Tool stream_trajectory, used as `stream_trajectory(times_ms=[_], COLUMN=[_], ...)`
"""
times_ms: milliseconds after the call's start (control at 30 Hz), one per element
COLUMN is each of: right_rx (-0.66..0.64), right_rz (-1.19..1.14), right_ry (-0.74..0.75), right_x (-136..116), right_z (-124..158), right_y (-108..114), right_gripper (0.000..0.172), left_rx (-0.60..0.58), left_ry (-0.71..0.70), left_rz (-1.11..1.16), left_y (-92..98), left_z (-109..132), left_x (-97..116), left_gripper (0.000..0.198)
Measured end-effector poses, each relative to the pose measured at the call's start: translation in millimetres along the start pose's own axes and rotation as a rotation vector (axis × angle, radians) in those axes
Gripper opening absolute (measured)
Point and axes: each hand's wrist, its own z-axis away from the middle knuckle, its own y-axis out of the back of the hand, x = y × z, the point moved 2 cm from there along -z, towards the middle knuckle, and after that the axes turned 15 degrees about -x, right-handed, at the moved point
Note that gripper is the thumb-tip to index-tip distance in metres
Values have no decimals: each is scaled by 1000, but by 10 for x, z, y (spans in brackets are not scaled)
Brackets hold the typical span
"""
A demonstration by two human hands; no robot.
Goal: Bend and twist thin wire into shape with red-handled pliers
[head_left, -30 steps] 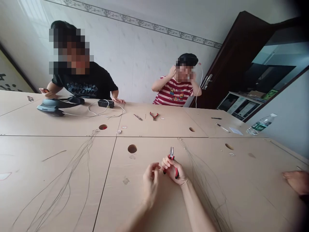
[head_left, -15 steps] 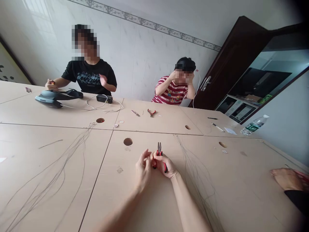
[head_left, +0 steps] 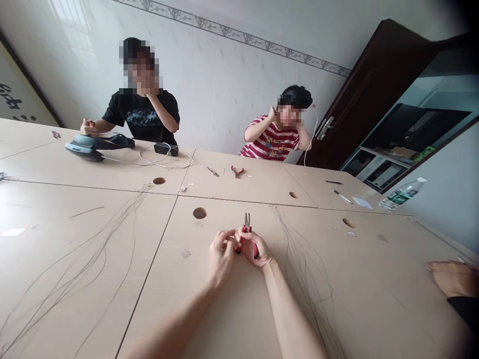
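My right hand (head_left: 255, 249) is closed round the red and black handles of small pliers (head_left: 247, 228), whose jaws point away from me over the beige table (head_left: 239, 309). My left hand (head_left: 220, 254) sits right beside it, fingers pinched together at the pliers' handles; what they pinch is too small to make out. Thin wires (head_left: 307, 264) lie spread on the table just right of my hands.
More thin wires (head_left: 86, 259) fan out at left. Round holes (head_left: 199, 213) dot the table. Two people sit at the far side, with a second pair of pliers (head_left: 237, 171), a dark device (head_left: 88, 146) and cables. A bottle (head_left: 402, 193) lies right. Another person's hand (head_left: 449, 276) rests at the right edge.
My two hands have come together at the pliers; the left was apart a second ago. The person in black raised a hand to the face.
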Motion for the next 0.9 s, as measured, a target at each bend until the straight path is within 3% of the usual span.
stream_trajectory(times_ms=[533,900], right_rx=[17,32], right_rz=[-5,143], right_ry=[-71,-112], right_x=[-16,-101], right_z=[-77,-136], right_y=[9,-84], right_gripper=[18,23], left_rx=[50,72], left_ry=[-39,33], left_rz=[29,-30], left_y=[-16,303], left_z=[-16,-167], left_x=[23,-34], left_gripper=[21,22])
